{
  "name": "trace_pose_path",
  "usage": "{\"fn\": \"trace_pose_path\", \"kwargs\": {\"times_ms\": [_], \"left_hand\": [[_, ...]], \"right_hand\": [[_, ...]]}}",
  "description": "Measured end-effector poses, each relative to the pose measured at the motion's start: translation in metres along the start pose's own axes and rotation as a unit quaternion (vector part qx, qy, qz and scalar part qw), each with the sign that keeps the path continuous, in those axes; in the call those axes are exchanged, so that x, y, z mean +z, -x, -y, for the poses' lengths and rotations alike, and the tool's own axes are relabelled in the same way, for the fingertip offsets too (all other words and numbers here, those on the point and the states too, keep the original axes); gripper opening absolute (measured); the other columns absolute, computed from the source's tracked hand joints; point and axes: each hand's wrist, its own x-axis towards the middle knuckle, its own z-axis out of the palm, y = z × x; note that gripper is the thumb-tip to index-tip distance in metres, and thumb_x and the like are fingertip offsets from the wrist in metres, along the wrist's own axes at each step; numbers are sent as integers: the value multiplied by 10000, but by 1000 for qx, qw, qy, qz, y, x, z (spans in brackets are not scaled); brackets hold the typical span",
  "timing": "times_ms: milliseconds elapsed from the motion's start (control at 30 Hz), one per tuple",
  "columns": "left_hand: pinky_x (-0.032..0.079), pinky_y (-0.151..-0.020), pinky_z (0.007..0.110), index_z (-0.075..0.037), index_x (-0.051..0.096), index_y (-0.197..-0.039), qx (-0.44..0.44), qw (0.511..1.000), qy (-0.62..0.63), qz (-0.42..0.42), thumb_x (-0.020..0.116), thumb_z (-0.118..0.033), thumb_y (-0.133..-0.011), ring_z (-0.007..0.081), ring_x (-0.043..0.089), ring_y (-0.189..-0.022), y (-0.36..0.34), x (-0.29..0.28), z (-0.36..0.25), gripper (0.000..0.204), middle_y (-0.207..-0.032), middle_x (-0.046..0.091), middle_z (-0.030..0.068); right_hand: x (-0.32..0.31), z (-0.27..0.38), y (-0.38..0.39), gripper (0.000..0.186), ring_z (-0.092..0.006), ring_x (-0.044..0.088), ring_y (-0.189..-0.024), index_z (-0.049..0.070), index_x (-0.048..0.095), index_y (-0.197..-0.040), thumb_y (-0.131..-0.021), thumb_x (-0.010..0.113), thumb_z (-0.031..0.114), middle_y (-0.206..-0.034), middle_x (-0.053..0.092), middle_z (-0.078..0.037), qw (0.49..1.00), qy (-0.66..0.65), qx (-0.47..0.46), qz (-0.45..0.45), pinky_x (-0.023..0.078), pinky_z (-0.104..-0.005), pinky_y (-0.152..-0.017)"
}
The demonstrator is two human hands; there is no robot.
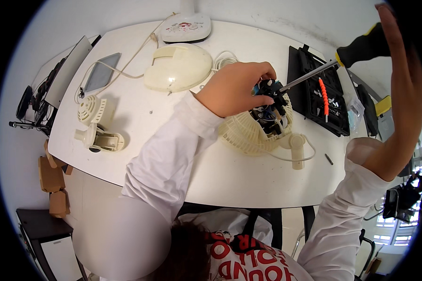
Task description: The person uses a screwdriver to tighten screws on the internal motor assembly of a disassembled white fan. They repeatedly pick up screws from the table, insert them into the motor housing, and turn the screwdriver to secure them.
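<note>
My left hand (237,89) grips the black top of a fan's motor assembly (270,119), thumb and fingers closed around it. This assembly, with wires showing, sits in a cream fan grille (241,133) on the table. In my right hand (403,89) is a screwdriver (363,47) with a black and yellow handle, held slanting down to the left. The screwdriver's tip meets the black part beside my left thumb; whether it sits in a screw cannot be made out. A cream pivot joint (297,147) with a cable lies at the grille's near right side.
On the white table (150,140), a cream fan base cover (178,70) stands behind my left arm. Cream housing pieces (98,124) and a grey tablet (103,71) lie left. A black tool case (319,93) holding an orange-red twisted rod (323,96) is at right, near a small dark bit (329,159).
</note>
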Motion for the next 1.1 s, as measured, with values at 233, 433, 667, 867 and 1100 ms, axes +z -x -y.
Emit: {"fn": "trace_pose_path", "kwargs": {"times_ms": [233, 433, 667, 867, 1100], "left_hand": [[527, -825, 349, -38, 610, -1133, 18, 1000, 0, -19, 805, -119, -786, 258, 665, -920, 0, 6, 0, 406, -972, 688, 108], [532, -829, 349, -37, 604, -1134, 14, 1000, -5, -21, 806, -122, -788, 261, 672, -940, 2, 7, -1, 409, -975, 688, 112], [533, -831, 352, -33, 588, -1132, 18, 999, -13, -24, 807, -130, -792, 268, 671, -943, 1, 8, 0, 415, -986, 685, 118], [528, -815, 361, -44, 586, -1104, 6, 1000, -2, -16, 819, -161, -783, 271, 668, -928, 0, 5, 3, 413, -963, 680, 118], [521, -784, 368, -65, 588, -1076, -8, 999, 3, -35, 824, -179, -776, 271, 657, -910, 1, 13, 0, 398, -933, 674, 104]], "right_hand": [[8, 2, -3, 324, -206, 684, -997, 57, 617, -1250, -997, 592, 258, -1102, 657, -100, 1000, -2, -2, 10, 571, -307, -857], [17, 3, 9, 321, -209, 686, -1001, 55, 620, -1247, -997, 592, 254, -1109, 659, -103, 1000, -7, 2, 23, 572, -308, -859], [5, -2, 1, 317, -212, 688, -1006, 53, 623, -1244, -997, 592, 249, -1117, 662, -106, 1000, 2, 8, 19, 573, -309, -861], [-1, -6, -4, 314, -215, 690, -1010, 51, 626, -1241, -997, 592, 244, -1123, 664, -109, 1000, 6, 11, 28, 574, -310, -864], [7, -12, -9, 310, -218, 692, -1015, 48, 629, -1238, -997, 593, 239, -1131, 667, -112, 998, 14, 17, 54, 575, -311, -866]]}}
